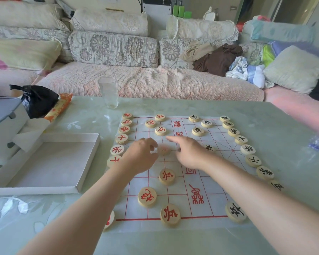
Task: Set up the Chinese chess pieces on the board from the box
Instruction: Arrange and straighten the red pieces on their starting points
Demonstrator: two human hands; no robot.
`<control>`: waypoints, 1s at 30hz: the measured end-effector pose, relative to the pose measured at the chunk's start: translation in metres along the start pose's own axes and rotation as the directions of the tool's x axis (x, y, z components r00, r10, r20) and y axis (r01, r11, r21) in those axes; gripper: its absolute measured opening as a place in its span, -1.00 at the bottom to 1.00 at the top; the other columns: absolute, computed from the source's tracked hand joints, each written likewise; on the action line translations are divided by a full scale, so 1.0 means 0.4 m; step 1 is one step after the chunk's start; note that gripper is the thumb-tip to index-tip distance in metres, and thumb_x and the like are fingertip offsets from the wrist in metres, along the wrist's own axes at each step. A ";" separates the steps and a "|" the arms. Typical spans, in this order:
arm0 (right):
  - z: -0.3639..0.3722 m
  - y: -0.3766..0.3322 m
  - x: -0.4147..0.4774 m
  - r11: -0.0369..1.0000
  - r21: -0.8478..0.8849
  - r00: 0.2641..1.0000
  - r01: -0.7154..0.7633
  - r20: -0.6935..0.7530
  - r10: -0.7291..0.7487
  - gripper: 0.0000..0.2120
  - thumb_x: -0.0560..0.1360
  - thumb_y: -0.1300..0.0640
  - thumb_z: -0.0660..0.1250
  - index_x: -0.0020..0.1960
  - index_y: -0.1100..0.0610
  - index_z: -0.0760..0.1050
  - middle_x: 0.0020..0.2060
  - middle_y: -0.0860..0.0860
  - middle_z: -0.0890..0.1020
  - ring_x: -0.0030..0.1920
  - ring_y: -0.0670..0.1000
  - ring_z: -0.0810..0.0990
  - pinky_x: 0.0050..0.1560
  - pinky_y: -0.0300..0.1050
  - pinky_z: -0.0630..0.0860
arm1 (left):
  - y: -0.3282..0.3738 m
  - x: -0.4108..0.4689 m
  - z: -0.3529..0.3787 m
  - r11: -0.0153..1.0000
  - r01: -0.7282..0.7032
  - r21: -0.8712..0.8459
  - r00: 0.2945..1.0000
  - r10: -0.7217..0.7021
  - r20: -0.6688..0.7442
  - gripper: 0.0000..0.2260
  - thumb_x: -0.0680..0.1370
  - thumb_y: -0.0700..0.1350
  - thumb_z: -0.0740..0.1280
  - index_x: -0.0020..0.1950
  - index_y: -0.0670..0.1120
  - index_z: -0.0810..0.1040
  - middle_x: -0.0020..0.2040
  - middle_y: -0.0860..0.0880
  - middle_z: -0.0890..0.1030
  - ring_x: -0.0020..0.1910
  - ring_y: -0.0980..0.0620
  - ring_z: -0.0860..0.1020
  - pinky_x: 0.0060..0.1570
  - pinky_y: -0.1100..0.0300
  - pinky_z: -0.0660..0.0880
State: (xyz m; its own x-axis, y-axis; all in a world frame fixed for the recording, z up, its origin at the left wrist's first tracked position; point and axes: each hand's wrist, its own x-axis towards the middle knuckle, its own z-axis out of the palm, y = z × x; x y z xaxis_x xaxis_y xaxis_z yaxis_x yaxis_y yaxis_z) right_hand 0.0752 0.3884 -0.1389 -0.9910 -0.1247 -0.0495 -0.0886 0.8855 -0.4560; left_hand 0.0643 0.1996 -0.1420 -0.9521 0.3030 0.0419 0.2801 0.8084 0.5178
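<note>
The board (175, 197) lies flat on the desk (173, 242), its red grid facing up. Red pieces (124, 129) stand in a column along its 9 o'clock edge, and black pieces (247, 149) line the 3 o'clock edge. More pieces of both colours sit on inner points. Both hands hover over the middle of the board. The left hand (140, 155) has its fingers curled right beside a blurred red piece (164, 149) at its 3 o'clock; whether it pinches that piece I cannot tell. The right hand (189, 153) holds nothing, its forefinger stretched out toward 11 o'clock, the other fingers loosely bent. The open white box (53, 162) rests on the desk at 9 o'clock of the board. A clear glass (110, 92) stands at 11 o'clock, near the desk's far edge, with a black bag (38, 100) further left
</note>
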 end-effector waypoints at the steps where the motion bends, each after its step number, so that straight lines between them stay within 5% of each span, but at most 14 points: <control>1: 0.006 -0.001 0.012 1.000 -0.005 1.000 0.017 0.011 -0.017 -0.32 0.53 0.32 0.19 0.54 -0.21 0.23 0.42 -0.06 0.46 0.32 0.04 0.49 0.25 -0.13 0.46 | -0.001 0.004 0.005 1.000 -0.002 -0.025 1.000 0.003 0.014 -0.76 0.53 -0.04 0.32 0.20 0.03 0.53 0.08 0.09 0.57 -0.05 0.09 0.53 -0.05 0.23 0.47; 6: 0.019 0.000 0.053 0.996 -0.014 0.994 0.092 -0.057 -0.092 -0.43 0.53 0.12 0.35 0.49 -0.19 0.33 0.20 -0.22 0.58 0.04 -0.09 0.49 0.13 -0.17 0.41 | -0.008 0.015 0.021 0.998 -0.040 -0.051 0.998 0.042 0.036 -0.72 0.51 -0.03 0.36 0.22 0.04 0.55 0.11 0.11 0.58 -0.02 0.12 0.49 0.03 0.27 0.44; 8: 0.017 -0.003 0.055 0.995 -0.045 0.990 0.094 -0.097 -0.098 -0.43 0.50 -0.05 0.40 0.48 -0.16 0.35 0.10 -0.18 0.56 0.14 -0.05 0.50 0.12 -0.13 0.41 | -0.014 0.016 0.022 0.998 -0.055 -0.035 0.998 0.056 0.032 -0.69 0.51 -0.02 0.36 0.26 0.06 0.52 0.16 0.11 0.56 0.03 0.12 0.46 0.07 0.25 0.41; 11: 0.012 -0.006 0.053 0.998 -0.019 0.996 0.061 -0.063 -0.062 -0.34 0.45 -0.22 0.39 0.50 -0.16 0.29 0.22 -0.14 0.47 0.28 -0.06 0.42 0.28 -0.06 0.38 | -0.024 0.017 0.024 0.999 -0.046 -0.006 0.999 0.046 0.022 -0.61 0.52 0.01 0.34 0.35 0.08 0.43 0.25 0.09 0.52 0.24 0.03 0.41 0.19 0.15 0.39; 14: 0.015 -0.007 0.061 0.996 -0.002 0.996 0.093 -0.011 -0.093 -0.34 0.50 -0.10 0.38 0.55 -0.15 0.23 0.38 -0.13 0.42 0.30 -0.03 0.43 0.32 -0.10 0.36 | -0.031 0.021 0.024 0.998 -0.046 0.030 0.999 0.047 -0.019 -0.58 0.52 0.00 0.33 0.38 0.07 0.39 0.24 0.07 0.52 0.26 0.00 0.36 0.20 0.12 0.38; 16: 0.023 -0.006 0.072 0.993 -0.001 0.993 0.116 0.008 -0.116 -0.35 0.51 0.00 0.37 0.54 -0.16 0.24 0.32 -0.19 0.50 0.15 -0.06 0.46 0.23 -0.16 0.39 | -0.032 0.026 0.025 0.999 -0.052 -0.004 0.999 0.052 -0.017 -0.60 0.52 -0.01 0.34 0.35 0.07 0.42 0.19 0.08 0.54 0.21 0.01 0.41 0.19 0.10 0.42; 23: 0.015 -0.005 0.073 0.998 0.019 0.998 0.057 -0.023 -0.057 -0.33 0.46 -0.21 0.39 0.51 -0.18 0.27 0.18 -0.16 0.49 0.23 -0.07 0.44 0.22 -0.13 0.38 | -0.035 0.035 0.026 0.998 -0.059 0.016 0.998 0.059 -0.022 -0.60 0.53 0.01 0.32 0.37 0.07 0.43 0.25 0.09 0.53 0.26 0.01 0.40 0.24 0.06 0.39; 30: 0.012 0.010 0.074 0.995 0.018 0.995 0.096 -0.017 -0.096 -0.36 0.45 -0.07 0.41 0.49 -0.18 0.31 0.08 -0.23 0.56 0.10 -0.10 0.48 0.14 -0.16 0.41 | -0.041 0.066 0.028 0.993 -0.105 0.061 0.994 0.106 -0.014 -0.62 0.50 0.04 0.37 0.31 0.11 0.48 0.18 0.15 0.56 0.14 0.04 0.40 0.14 0.12 0.39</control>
State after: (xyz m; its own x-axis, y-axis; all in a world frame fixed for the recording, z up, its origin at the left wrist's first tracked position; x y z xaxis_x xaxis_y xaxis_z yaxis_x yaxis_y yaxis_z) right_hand 0.0461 0.3860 -0.1465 -0.9795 -0.2013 0.0093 -0.1815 0.8611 -0.4749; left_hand 0.0358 0.2001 -0.1592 -0.9187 0.3799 0.1084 0.3854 0.8014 0.4575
